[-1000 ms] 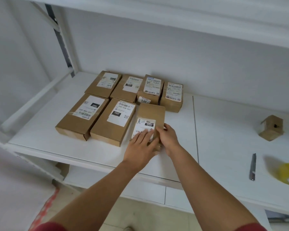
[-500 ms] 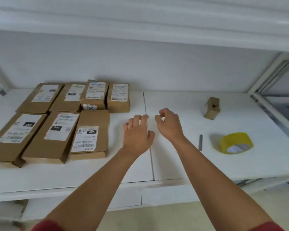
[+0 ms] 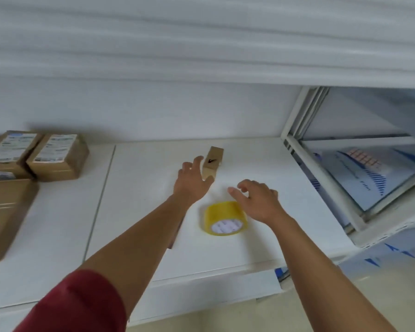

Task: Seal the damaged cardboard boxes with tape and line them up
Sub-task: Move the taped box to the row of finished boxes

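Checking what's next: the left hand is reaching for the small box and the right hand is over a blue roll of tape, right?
Not quite: the head view shows the roll of tape is yellow, not blue. The left hand does reach for the small box, right hand over the roll.

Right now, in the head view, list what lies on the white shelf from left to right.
Labelled brown cardboard boxes → left hand → small brown cardboard box → yellow roll of tape → right hand.

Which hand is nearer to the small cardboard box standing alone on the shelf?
The left. The left hand reaches right beside the small cardboard box, its fingers at the box's side. The right hand hovers nearer the camera, above the yellow tape roll.
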`<action>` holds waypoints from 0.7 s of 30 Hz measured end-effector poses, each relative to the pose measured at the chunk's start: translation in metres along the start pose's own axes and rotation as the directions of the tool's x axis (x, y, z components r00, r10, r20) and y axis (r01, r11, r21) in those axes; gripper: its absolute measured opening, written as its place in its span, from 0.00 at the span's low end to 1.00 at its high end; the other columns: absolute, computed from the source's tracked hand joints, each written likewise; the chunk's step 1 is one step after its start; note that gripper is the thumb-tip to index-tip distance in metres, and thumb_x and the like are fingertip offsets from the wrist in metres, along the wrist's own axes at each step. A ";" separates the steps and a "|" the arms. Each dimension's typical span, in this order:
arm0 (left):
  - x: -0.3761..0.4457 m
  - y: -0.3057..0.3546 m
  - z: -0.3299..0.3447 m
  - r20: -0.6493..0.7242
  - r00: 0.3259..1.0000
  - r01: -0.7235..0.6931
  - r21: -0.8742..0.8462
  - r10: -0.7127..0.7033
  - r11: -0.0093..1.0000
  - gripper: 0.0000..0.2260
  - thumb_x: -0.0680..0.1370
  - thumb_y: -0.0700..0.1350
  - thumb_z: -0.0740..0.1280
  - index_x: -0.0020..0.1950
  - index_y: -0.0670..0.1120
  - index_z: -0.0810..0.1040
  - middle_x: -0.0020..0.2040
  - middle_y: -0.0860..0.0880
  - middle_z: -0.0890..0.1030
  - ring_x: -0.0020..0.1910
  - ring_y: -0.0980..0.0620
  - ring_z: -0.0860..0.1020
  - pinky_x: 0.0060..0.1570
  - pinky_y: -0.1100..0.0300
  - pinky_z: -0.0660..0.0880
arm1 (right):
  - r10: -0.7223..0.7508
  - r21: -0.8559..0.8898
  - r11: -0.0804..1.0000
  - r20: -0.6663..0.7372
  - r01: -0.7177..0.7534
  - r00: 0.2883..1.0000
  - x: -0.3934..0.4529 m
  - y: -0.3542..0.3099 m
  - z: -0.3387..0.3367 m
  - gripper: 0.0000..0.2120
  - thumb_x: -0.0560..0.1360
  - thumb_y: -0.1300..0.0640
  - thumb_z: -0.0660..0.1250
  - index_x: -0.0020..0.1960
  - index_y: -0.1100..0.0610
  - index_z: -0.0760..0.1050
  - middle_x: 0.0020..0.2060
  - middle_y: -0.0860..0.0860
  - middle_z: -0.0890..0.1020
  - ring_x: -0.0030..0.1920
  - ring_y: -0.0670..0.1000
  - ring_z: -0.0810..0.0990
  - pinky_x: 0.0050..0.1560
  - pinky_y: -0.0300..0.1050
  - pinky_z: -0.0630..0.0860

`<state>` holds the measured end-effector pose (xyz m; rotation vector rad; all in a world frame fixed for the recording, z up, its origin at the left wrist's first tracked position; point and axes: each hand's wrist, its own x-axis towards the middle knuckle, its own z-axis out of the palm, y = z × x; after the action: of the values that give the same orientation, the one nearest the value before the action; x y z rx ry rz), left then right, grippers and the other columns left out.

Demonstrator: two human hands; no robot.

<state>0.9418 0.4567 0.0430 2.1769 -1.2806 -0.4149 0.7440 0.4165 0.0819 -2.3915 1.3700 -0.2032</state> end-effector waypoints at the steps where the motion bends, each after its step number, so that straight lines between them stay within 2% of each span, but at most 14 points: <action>1: 0.006 0.004 0.005 -0.007 1.000 0.006 0.017 -0.005 1.000 0.32 0.78 0.55 0.66 0.79 0.54 0.56 0.72 0.41 0.64 0.68 0.37 0.67 0.64 0.45 0.68 | -0.013 0.056 0.998 0.016 0.012 1.000 0.000 0.004 0.002 0.24 0.78 0.32 0.55 0.60 0.48 0.75 0.57 0.45 0.81 0.60 0.51 0.76 0.60 0.51 0.63; 4: 0.025 0.013 0.017 0.032 0.999 0.024 0.069 -0.026 0.997 0.35 0.77 0.60 0.66 0.79 0.57 0.53 0.76 0.43 0.59 0.71 0.38 0.64 0.66 0.45 0.67 | -0.075 0.170 0.983 0.059 0.064 0.995 0.001 0.010 0.010 0.21 0.79 0.33 0.54 0.57 0.47 0.76 0.54 0.42 0.81 0.58 0.47 0.77 0.63 0.52 0.64; 6: 0.034 0.017 0.024 0.047 0.999 0.022 0.126 -0.028 0.992 0.33 0.77 0.61 0.65 0.79 0.58 0.55 0.76 0.44 0.60 0.71 0.39 0.65 0.64 0.46 0.69 | -0.106 0.212 0.974 0.088 0.085 0.991 0.003 0.012 0.016 0.20 0.79 0.34 0.55 0.56 0.47 0.76 0.53 0.41 0.81 0.57 0.46 0.77 0.63 0.51 0.63; 9: 0.041 0.020 0.034 -0.007 1.000 0.007 0.192 -0.006 0.981 0.25 0.79 0.55 0.64 0.75 0.55 0.65 0.69 0.44 0.70 0.63 0.42 0.73 0.53 0.50 0.74 | -0.131 0.259 0.961 0.116 0.097 0.985 0.005 0.015 0.022 0.20 0.80 0.35 0.55 0.57 0.47 0.76 0.54 0.41 0.81 0.58 0.45 0.77 0.62 0.49 0.61; 12: 0.042 0.020 0.039 -0.078 0.997 0.026 0.179 -0.012 0.984 0.20 0.80 0.49 0.62 0.73 0.52 0.70 0.64 0.44 0.74 0.56 0.43 0.76 0.45 0.54 0.73 | -0.131 0.289 0.953 0.129 0.089 0.983 0.008 0.019 0.025 0.19 0.80 0.37 0.55 0.57 0.49 0.76 0.55 0.41 0.81 0.59 0.45 0.77 0.64 0.50 0.62; 18: 0.033 0.018 0.039 -0.179 0.984 0.001 0.083 0.014 0.997 0.24 0.77 0.45 0.63 0.74 0.52 0.67 0.64 0.43 0.72 0.59 0.42 0.73 0.49 0.51 0.75 | -0.108 0.329 0.942 0.108 0.067 0.988 0.012 0.017 0.025 0.18 0.80 0.38 0.57 0.59 0.49 0.75 0.53 0.43 0.81 0.56 0.46 0.78 0.66 0.51 0.66; 21: 0.019 0.011 0.028 -0.242 0.970 -0.004 0.070 0.021 0.998 0.25 0.76 0.45 0.65 0.73 0.52 0.69 0.64 0.43 0.72 0.59 0.41 0.73 0.49 0.50 0.75 | -0.143 0.314 0.943 0.084 0.110 0.986 0.012 0.014 0.027 0.19 0.79 0.37 0.58 0.59 0.49 0.76 0.53 0.42 0.81 0.57 0.45 0.77 0.65 0.49 0.65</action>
<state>0.9291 0.4273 0.0282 2.1963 -1.1873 -0.0958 0.7470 0.4063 0.0505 -2.1938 1.0507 -0.2972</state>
